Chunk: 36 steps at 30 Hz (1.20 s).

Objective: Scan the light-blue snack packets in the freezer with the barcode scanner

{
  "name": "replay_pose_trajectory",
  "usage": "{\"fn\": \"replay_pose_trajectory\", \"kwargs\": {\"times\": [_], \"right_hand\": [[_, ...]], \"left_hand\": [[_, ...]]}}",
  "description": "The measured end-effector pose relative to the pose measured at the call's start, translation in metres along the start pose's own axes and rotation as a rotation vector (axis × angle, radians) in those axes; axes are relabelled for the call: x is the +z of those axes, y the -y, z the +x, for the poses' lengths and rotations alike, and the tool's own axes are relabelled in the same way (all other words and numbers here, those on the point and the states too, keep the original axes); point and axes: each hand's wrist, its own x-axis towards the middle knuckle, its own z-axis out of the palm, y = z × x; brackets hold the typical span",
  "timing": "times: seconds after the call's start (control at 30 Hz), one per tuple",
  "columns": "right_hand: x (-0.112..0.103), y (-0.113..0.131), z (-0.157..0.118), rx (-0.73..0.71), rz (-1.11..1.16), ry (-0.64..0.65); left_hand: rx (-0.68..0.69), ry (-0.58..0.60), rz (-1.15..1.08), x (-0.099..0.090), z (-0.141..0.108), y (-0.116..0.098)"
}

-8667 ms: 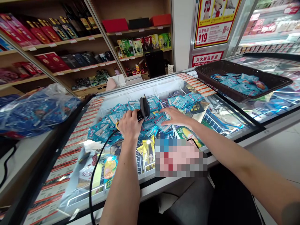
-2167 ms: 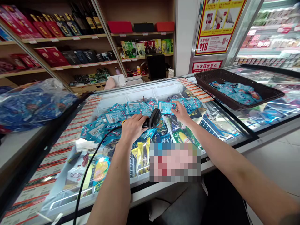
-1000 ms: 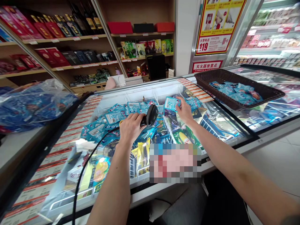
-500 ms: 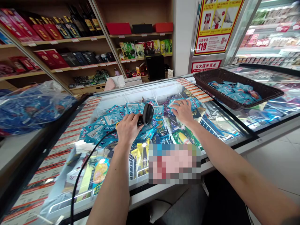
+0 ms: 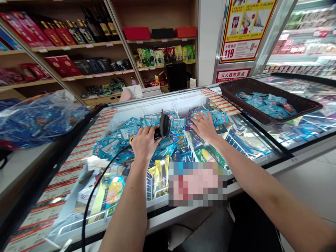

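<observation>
My left hand (image 5: 143, 144) is wrapped around the handle of a black corded barcode scanner (image 5: 165, 126), its head raised over the freezer and its cable running down toward me. Below and left of the scanner lie many blue snack packets (image 5: 129, 132), some with white barcode labels facing up. My right hand (image 5: 204, 127), a ring on one finger, rests with spread fingers at a small group of the same blue packets (image 5: 220, 117) to the right. Its palm hides part of what lies beneath.
A chest freezer (image 5: 154, 224) with wire dividers holds yellow, green and purple packs. A brown basket (image 5: 288, 120) of blue packets stands at right on the glass. At left sits a clear plastic bag (image 5: 39, 115) of blue packs. Shelves stand behind.
The view has shifted slightly. My right fingers have moved a little over the packets, and the white label by their tips no longer shows. My left hand keeps the scanner in nearly the same place.
</observation>
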Motion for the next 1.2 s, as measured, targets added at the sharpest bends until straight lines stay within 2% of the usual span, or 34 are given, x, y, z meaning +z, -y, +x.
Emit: {"fn": "replay_pose_trajectory", "kwargs": {"times": [0.17,0.3,0.37,0.53,0.63,0.83,1.03,1.2], "right_hand": [[0.003,0.014,0.000,-0.325,0.134,0.171],[-0.001,0.010,0.002,-0.399,0.274,0.244],[-0.004,0.009,0.003,-0.353,0.305,0.232],[-0.005,0.016,0.001,-0.129,0.232,0.165],[-0.002,0.020,0.000,-0.071,0.173,0.140],[0.005,0.017,0.002,0.000,0.123,0.172],[0.002,0.014,0.002,0.035,0.229,0.139],[-0.009,0.016,0.000,0.149,0.383,0.166]], "left_hand": [[-0.019,0.023,-0.008,-0.002,0.000,-0.002],[-0.027,0.036,-0.028,-0.004,0.000,-0.002],[-0.021,0.030,-0.034,-0.004,0.000,-0.002],[0.008,0.005,-0.031,-0.003,-0.001,-0.001],[0.019,-0.004,-0.028,-0.002,-0.001,0.000],[0.043,0.012,-0.040,-0.001,-0.001,0.000],[0.047,0.004,-0.029,-0.001,-0.001,0.000],[0.048,-0.006,-0.029,-0.002,0.000,0.000]]}}
